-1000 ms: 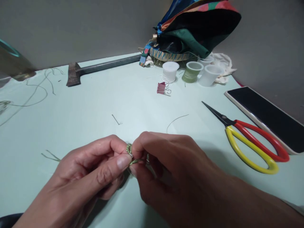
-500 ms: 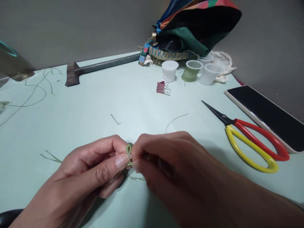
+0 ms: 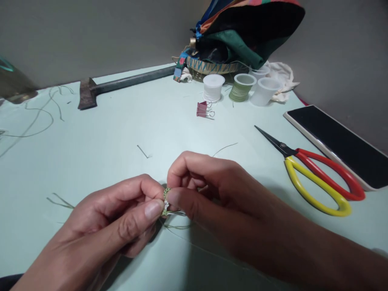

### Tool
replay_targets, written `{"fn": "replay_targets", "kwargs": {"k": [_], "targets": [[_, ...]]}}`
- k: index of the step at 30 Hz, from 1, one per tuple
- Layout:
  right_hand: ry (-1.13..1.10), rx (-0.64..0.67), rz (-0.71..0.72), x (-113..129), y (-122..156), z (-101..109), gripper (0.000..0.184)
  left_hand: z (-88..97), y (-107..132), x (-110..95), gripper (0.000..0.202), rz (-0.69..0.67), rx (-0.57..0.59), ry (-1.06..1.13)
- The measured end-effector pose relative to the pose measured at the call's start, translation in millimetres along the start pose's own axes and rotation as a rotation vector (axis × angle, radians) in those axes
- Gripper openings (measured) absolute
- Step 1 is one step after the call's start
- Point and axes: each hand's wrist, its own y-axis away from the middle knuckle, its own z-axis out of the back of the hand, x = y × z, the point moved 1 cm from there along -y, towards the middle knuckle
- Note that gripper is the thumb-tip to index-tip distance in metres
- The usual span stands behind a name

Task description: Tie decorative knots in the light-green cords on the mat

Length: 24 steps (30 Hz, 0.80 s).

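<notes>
My left hand (image 3: 121, 218) pinches a small green beaded piece (image 3: 165, 201) between thumb and forefinger, low over the pale green table (image 3: 127, 129). My right hand (image 3: 212, 190) meets it from the right, thumb and forefinger closed on the same piece and on thin green thread (image 3: 178, 226) trailing beneath. Most of the beadwork is hidden by the fingertips.
Red and yellow scissors (image 3: 315, 178) lie right of my hands, a dark phone (image 3: 336, 143) beyond them. At the back stand a white thread spool (image 3: 213, 87), a green spool (image 3: 239, 87), clear cups (image 3: 265, 91), a pink binder clip (image 3: 202, 109), a fabric-filled basket (image 3: 212, 66) and a hammer (image 3: 121, 84). Thread scraps lie left.
My right hand's fingers have lifted and shifted slightly up, re-pinching the beaded piece; the thread now trails below. My left hand stays almost still.
</notes>
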Motion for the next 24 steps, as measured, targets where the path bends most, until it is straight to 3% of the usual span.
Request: {"fn": "replay_targets", "kwargs": {"k": [9, 14, 18, 22, 24], "targets": [[-0.049, -0.111, 0.069, -6.2, 0.4, -5.7, 0.022, -3.2, -2.7, -1.1, 0.028, 0.007, -0.066, 0.035], [-0.029, -0.055, 0.033, -2.1, 0.8, -2.3, 0.019, 0.4, 2.0, -2.7, 0.029, -0.022, -0.09, 0.007], [-0.095, -0.085, 0.007, 0.6, 1.9, -3.2, 0.017, 0.5, 3.8, -5.5, 0.037, -0.013, -0.141, -0.091], [-0.075, -0.009, -0.064, 1.8, 1.7, -4.5, 0.012, 6.7, 4.8, -2.4, 0.036, -0.122, -0.248, -0.261], [-0.053, -0.003, -0.028, 2.3, 1.2, -3.9, 0.011, 8.6, 5.4, -1.0, 0.029, -0.175, -0.275, -0.282]]}}
